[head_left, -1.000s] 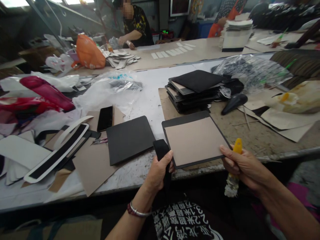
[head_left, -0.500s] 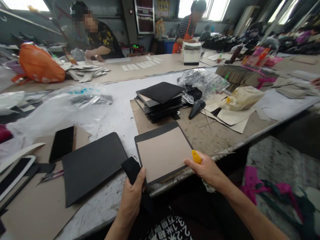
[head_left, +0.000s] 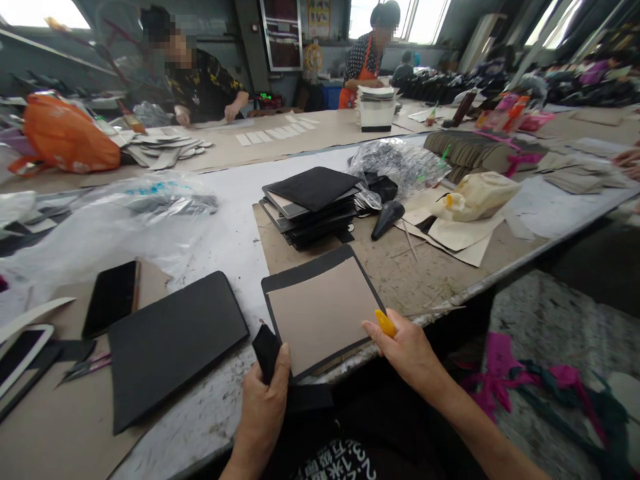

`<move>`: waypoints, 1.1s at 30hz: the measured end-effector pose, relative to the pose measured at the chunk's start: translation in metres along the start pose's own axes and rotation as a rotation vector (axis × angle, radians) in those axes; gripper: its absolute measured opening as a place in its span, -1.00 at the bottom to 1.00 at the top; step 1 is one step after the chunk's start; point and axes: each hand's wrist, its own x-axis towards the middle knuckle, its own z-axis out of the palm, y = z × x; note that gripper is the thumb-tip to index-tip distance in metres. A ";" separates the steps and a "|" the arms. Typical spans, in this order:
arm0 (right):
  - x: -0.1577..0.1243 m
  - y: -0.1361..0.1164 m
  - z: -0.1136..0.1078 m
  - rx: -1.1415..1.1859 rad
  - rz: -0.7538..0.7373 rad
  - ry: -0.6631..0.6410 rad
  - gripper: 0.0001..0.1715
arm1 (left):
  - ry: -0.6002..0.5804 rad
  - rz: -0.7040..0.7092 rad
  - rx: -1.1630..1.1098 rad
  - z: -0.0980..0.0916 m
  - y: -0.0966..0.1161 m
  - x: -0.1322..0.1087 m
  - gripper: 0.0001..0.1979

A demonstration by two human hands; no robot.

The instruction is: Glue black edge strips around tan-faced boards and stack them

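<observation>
A beige-faced panel [head_left: 320, 310] sits between two hands at the near edge of a bench [head_left: 235, 250]. The left hand [head_left: 263, 410] has its fingers wrapped round a black strap [head_left: 267, 350]; whether it also grips the panel cannot be told. The right hand's [head_left: 410, 350] fingers curl round a yellow handle [head_left: 385, 324], its lower end hidden, the thumb at the panel's right edge. Beyond, a crumpled clear bag [head_left: 400, 160] covers dark contents, hard to make out. Dark pieces show through a milky bag [head_left: 115, 227]; an orange bag's [head_left: 70, 133] contents are hidden. A co-worker's hand [head_left: 627, 160] is cut off at far right.
</observation>
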 end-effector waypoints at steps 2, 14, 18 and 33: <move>0.004 0.003 -0.004 0.194 0.120 -0.097 -0.56 | -0.027 -0.060 -0.051 0.005 0.004 0.001 -0.60; 0.021 0.023 -0.023 0.852 0.433 -0.382 -0.43 | -0.236 -0.296 -0.190 0.033 0.021 0.015 -0.45; 0.021 0.035 -0.030 0.463 0.344 -0.240 -0.49 | -0.180 -0.202 0.049 0.033 0.022 0.018 -0.50; 0.021 0.042 -0.052 -0.243 -0.003 0.037 -0.61 | -0.220 -0.100 0.311 0.043 0.029 0.022 -0.62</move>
